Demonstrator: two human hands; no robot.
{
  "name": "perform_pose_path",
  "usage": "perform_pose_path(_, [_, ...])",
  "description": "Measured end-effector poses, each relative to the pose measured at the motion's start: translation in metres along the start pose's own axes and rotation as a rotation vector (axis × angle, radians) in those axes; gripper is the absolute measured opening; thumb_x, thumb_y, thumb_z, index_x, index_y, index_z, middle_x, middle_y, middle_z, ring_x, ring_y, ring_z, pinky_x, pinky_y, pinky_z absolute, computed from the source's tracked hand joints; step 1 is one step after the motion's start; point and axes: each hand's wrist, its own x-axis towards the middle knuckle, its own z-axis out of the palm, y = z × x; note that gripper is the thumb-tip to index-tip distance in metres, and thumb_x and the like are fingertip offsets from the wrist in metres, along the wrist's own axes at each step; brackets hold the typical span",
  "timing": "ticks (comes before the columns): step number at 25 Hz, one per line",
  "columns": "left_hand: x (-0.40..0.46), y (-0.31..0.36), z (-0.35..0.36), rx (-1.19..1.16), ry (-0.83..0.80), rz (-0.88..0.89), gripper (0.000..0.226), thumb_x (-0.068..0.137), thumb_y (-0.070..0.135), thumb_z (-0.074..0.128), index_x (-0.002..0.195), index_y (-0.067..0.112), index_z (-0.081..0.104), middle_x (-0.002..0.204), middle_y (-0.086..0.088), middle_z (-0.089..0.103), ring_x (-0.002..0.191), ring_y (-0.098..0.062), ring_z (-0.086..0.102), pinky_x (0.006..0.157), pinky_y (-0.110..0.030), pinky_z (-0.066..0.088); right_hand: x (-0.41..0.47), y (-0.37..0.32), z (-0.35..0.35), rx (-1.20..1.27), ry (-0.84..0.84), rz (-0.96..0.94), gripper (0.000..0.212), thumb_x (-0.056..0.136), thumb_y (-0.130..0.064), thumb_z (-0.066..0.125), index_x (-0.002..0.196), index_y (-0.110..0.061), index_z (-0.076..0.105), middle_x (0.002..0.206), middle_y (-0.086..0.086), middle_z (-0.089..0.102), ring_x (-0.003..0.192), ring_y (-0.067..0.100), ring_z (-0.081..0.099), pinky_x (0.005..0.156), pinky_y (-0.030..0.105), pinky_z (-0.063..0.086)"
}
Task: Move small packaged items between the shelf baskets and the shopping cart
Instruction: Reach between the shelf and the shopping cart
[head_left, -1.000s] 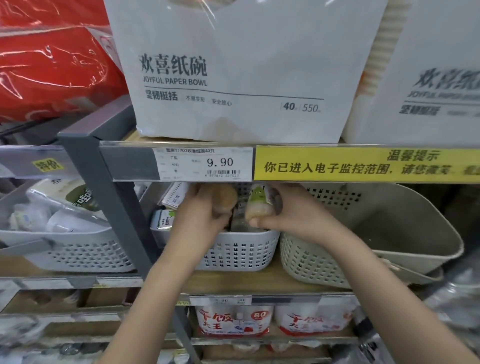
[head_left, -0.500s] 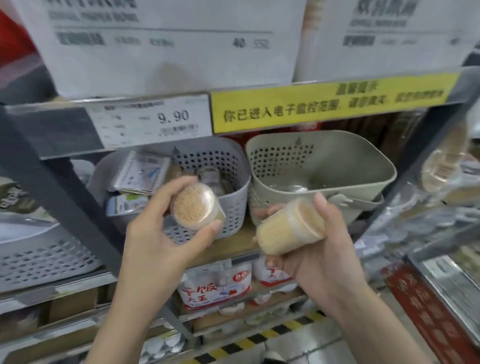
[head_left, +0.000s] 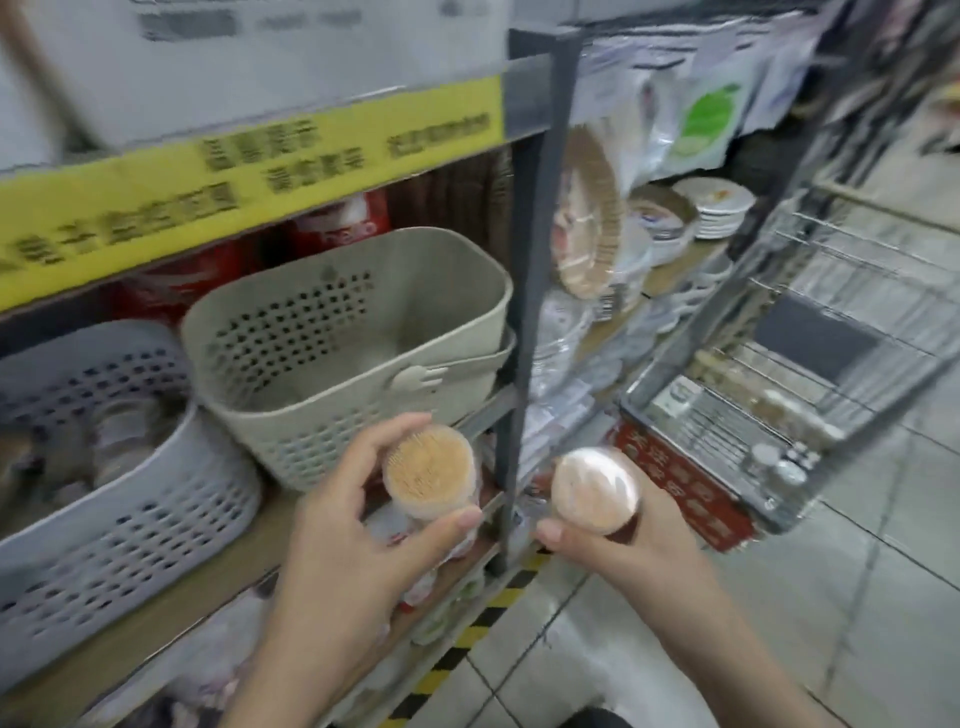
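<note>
The left hand (head_left: 343, 525) curls its fingers and thumb around a clear round plastic tub of pale wooden toothpicks (head_left: 430, 478), the tub's end turned up toward the camera so the packed tips show as a tan disc; the thumb lies under the tub's lower edge and the fingers wrap over its top-left side; the right hand (head_left: 608, 540) grips a second round toothpick tub with a shiny pinkish-white lid (head_left: 595, 490), thumb at its lower left, the lid glaring so that its contents cannot be made out; the two tubs are held apart from each other, either side of a dark grey metal shelf upright (head_left: 535, 291), in front of the wooden shelf board and above the tiled floor; behind the left hand, on that board, stands a beige perforated plastic basket (head_left: 291, 410) with a small fork-shaped tab on its front rim, and just beside it to the left a light grey perforated plastic basket (head_left: 130, 525) holding blurred small packets; a yellow shelf-edge strip with dark printed characters (head_left: 249, 176) runs above both baskets, the print too smeared to read; to the right, near the right hand yet well apart from it, stands a silver wire shopping cart (head_left: 810, 332) with several small items on its mesh floor, too blurred to name; stacks of paper plates and bowls (head_left: 670, 218) fill the next shelf bay beyond the upright; a black-and-yellow striped band (head_left: 467, 634) marks the floor along the base of the shelf.
</note>
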Motion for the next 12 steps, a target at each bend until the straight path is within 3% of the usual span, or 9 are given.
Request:
perform_pose_path(3, [0.026,0.006,0.061,-0.065,-0.146,-0.020,0.060,0.049,0.038,0.092,0.099,0.048,0.059,0.097,0.024,0.065,0.084,0.005,0.062,0.061,-0.007,0.047,-0.002,0.011,-0.060,0.001,0.154,0.033,0.037,0.058,-0.032,0.082,0.089,-0.039,0.064,0.088,-0.005,0.068,0.082,0.010,0.065,0.071,0.016,0.050])
perform_pose_path(5, [0.044,0.007,0.104,-0.087,-0.230,-0.028,0.058,0.049,0.032,0.088,0.098,0.046,0.061,0.096,0.021,0.067,0.085,0.004,0.062,0.070,-0.006,0.045,-0.005,0.020,-0.101,0.025,0.256,0.068,0.043,0.051,-0.041,0.084,0.090,-0.040,0.065,0.086,-0.006,0.067,0.082,0.010,0.065,0.074,0.026,0.051])
perform_pose_path(7, [0.064,0.009,0.149,-0.121,-0.290,-0.048,0.058,0.047,0.039,0.083,0.101,0.044,0.062,0.098,0.016,0.068,0.088,-0.001,0.064,0.078,-0.015,0.048,-0.007,0.030,-0.144,0.041,0.377,0.093,0.049,0.048,-0.044,0.084,0.093,-0.036,0.067,0.087,-0.007,0.066,0.081,0.008,0.063,0.075,0.031,0.050])
perform_pose_path(12, [0.100,0.014,0.255,-0.086,-0.382,-0.046,0.055,0.049,0.048,0.078,0.100,0.047,0.060,0.099,0.018,0.067,0.092,-0.003,0.063,0.081,-0.022,0.048,-0.008,0.057,-0.239,0.056,0.542,0.165,0.053,0.051,-0.038,0.081,0.099,-0.023,0.065,0.091,-0.006,0.069,0.084,0.005,0.064,0.073,0.020,0.049])
